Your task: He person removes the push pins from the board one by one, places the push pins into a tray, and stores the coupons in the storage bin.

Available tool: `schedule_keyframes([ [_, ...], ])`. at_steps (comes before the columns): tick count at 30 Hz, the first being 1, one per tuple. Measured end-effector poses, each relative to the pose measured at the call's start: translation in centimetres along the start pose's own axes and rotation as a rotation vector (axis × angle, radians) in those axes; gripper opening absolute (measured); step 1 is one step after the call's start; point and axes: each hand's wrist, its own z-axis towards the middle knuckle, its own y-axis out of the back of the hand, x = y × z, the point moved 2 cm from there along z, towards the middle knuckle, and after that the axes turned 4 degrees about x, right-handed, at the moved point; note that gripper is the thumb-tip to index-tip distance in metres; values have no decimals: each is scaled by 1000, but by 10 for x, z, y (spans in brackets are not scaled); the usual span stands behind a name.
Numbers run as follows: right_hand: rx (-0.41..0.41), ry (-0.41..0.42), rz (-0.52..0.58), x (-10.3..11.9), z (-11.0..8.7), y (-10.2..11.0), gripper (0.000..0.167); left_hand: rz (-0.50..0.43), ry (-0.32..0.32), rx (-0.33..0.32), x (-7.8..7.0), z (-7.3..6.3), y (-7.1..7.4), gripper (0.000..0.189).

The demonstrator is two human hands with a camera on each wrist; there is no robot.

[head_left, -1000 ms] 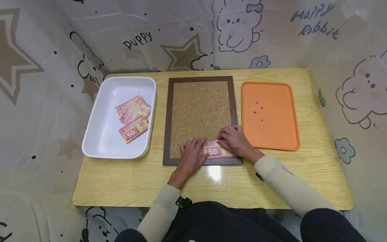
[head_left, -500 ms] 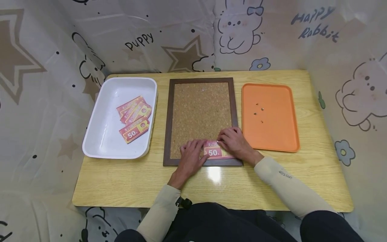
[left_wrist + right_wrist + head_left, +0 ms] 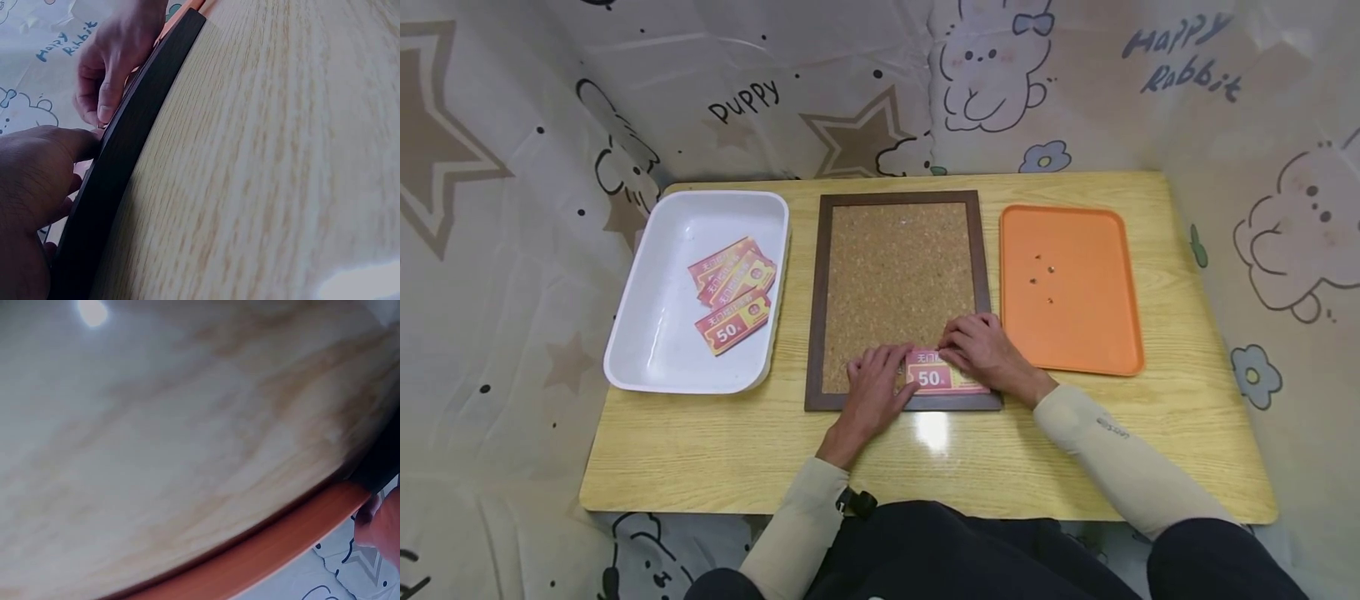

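A pink and yellow 50 coupon [image 3: 934, 379] lies along the lower edge of a cork board [image 3: 898, 275] with a dark brown frame. My left hand [image 3: 875, 383] rests over the board's lower frame, fingers extended on the cork and thumb at the coupon's left end. With thumb and forefinger, my right hand [image 3: 981, 354] pinches a tiny thumbtack at the coupon's top edge; the fingers mostly hide it. The left wrist view shows my right hand [image 3: 119, 62] with fingertips pointing down just beyond the frame, close to my left hand [image 3: 31, 181].
A white basin [image 3: 647, 333] on the left holds several similar coupons [image 3: 733, 321]. An orange tray [image 3: 1075, 333] on the right carries several small metal thumbtacks [image 3: 1051, 269]. All stand on a light wooden table [image 3: 850, 475], with printed curtains behind and at the sides.
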Motion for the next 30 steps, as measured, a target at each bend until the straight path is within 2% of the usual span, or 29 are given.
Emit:
schedule_keyframes([
  [10,-10,-38,38,0,2,0,22,-6,7,10,1,0,0,60],
  [18,-46,-36,52,1,5,1,16,-12,-4,-2,2,0,-1,55],
  [26,17,-131,95,2,8,3,18,-14,-4,4,1,0,0,52],
  [30,24,-161,99,3,9,3,15,-11,-5,-2,1,0,0,52],
])
